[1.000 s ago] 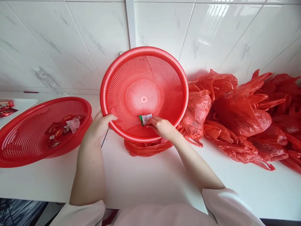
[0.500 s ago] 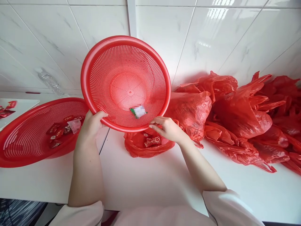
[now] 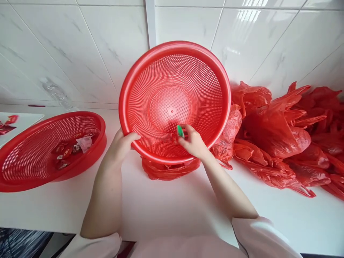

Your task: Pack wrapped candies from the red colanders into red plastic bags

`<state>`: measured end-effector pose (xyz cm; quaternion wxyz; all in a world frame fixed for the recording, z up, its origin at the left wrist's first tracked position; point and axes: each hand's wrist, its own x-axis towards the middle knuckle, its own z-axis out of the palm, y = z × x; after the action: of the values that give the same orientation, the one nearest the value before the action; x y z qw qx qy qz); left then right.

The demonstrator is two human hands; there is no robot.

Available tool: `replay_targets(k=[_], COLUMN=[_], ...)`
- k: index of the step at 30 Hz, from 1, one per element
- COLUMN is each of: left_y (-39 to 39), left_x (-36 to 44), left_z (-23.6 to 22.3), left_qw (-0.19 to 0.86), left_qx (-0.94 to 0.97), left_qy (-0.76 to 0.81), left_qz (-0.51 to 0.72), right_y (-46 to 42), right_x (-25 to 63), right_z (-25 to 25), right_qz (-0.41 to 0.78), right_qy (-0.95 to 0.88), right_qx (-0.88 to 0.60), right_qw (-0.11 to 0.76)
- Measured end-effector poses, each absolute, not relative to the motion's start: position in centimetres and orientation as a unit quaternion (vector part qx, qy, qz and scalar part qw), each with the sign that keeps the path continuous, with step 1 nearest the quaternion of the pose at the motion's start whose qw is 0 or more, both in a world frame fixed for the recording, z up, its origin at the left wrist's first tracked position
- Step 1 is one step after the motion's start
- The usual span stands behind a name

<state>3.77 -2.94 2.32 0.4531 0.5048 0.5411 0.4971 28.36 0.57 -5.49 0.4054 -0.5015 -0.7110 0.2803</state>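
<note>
A round red perforated basket (image 3: 172, 71) is tilted up toward me over the white counter. My left hand (image 3: 120, 147) grips its lower left rim, thumb over the edge. My right hand (image 3: 192, 142) reaches into the basket's lower part, its fingers pinched on a small green-and-white packet (image 3: 180, 131). Under the basket lies a red plastic bag (image 3: 168, 171), partly hidden.
A second red basket (image 3: 32, 168) rests at the left with several small red packets (image 3: 70, 148) inside. A heap of red plastic bags (image 3: 290, 136) fills the right side against the tiled wall. A clear bottle (image 3: 56, 94) lies by the wall. More packets sit on a white board (image 3: 24, 122) far left.
The tilted basket swung left, then back right. The packet lay loose in it half a second ago; my right hand has now pinched it again.
</note>
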Motion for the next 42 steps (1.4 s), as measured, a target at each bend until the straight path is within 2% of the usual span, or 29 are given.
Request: replay_targets(k=[2, 4, 7, 11, 15, 17, 19, 25, 28, 32, 37, 42], left_y=[-2.4, -1.9, -1.4, -0.9, -0.4, -0.2, -0.3, -1.4, -2.4, -3.8, -4.0, -2.9], left_x=[3.1, 2.4, 1.7, 0.7, -0.2, -0.4, -0.3, 1.3, 2.5, 4.0, 4.6, 3.5], left_z=[2.1, 1.9, 1.9, 1.8, 1.4, 1.2, 1.2, 1.6, 1.9, 2.5, 2.9, 2.4], left_qw=[0.440, 0.430, 0.431, 0.430, 0.413, 0.408, 0.415, 0.399, 0.430, 0.463, 0.461, 0.432], left_qx=[0.492, 0.477, 0.461, 0.444, 0.443, 0.444, 0.444, 0.457, 0.479, 0.501, 0.513, 0.503], left_qy=[0.551, 0.552, 0.528, 0.531, 0.528, 0.527, 0.527, 0.549, 0.551, 0.525, 0.504, 0.517], left_qz=[0.511, 0.532, 0.568, 0.580, 0.595, 0.599, 0.595, 0.575, 0.531, 0.508, 0.520, 0.541], right_y=[0.9, 0.9, 0.6, 0.1, -0.8, -1.3, -1.6, -1.9, -1.6, -1.1, -1.2, -2.3], right_x=[28.8, 29.0, 29.3, 30.1, 30.5, 30.1, 29.5, 28.5, 28.4, 28.0, 28.2, 28.6], right_z=[-4.8, -4.1, -3.7, -3.5, -2.7, -2.4, -2.4, -2.5, -3.0, -4.4, -4.3, -2.6], right_qz=[0.434, 0.572, 0.656, 0.608, 0.520, 0.447, 0.357, 0.189, 0.141, 0.143, 0.199, 0.216], right_qy=[-0.628, -0.533, -0.479, -0.581, -0.749, -0.808, -0.829, -0.777, -0.780, -0.799, -0.815, -0.865], right_qx=[-0.448, -0.396, -0.345, -0.343, -0.312, -0.316, -0.361, -0.464, -0.503, -0.522, -0.472, -0.394], right_qw=[0.465, 0.482, 0.470, 0.418, 0.268, 0.220, 0.232, 0.380, 0.344, 0.264, 0.272, 0.222])
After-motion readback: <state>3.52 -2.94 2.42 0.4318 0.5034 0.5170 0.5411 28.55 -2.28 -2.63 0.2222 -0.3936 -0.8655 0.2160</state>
